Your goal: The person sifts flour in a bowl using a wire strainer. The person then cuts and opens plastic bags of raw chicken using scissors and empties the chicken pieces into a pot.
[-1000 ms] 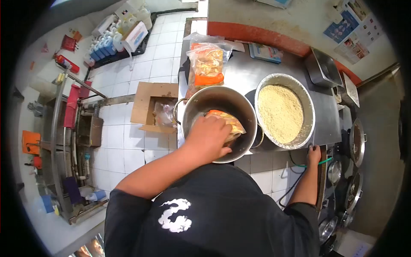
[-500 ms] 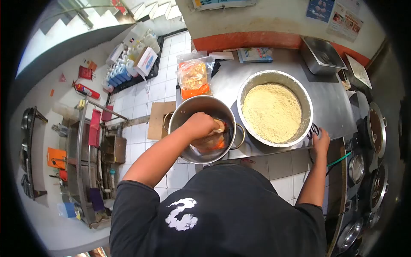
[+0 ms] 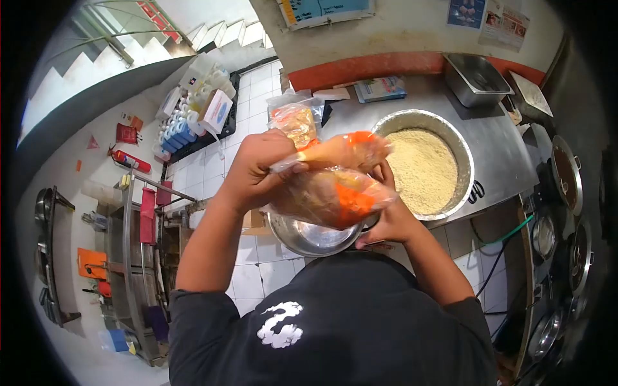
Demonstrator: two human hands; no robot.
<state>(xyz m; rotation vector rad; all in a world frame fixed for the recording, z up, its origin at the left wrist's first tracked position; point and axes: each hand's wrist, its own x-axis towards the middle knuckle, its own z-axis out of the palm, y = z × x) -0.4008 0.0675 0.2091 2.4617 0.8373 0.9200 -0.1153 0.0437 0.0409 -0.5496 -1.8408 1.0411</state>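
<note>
My left hand [image 3: 261, 168] is closed around the gathered end of a clear plastic bag [image 3: 322, 196], lifted above the metal pot [image 3: 309, 241]. Brownish and orange contents show through the plastic. At the bag's right end is my right hand [image 3: 394, 222], its fingers partly hidden behind the bag and its thumb stretched apart below; whether it bears any weight is unclear. The bag covers much of the pot's opening. To the right stands a large round pan [image 3: 465, 145] of pale yellow crumbly powder, with black-handled scissors [image 3: 476, 192] beside it on the steel table.
Another plastic bag [image 3: 295, 122] with similar contents lies behind the pot. A flat blue-and-white packet [image 3: 381, 89] and a rectangular steel container [image 3: 477, 80] are at the table's back. Pots and pans [image 3: 566, 186] line the right side; a green hose [image 3: 518, 228] runs nearby.
My left hand has raised the bag out of the pot. My right hand has left the scissors on the table and moved left to the bag.
</note>
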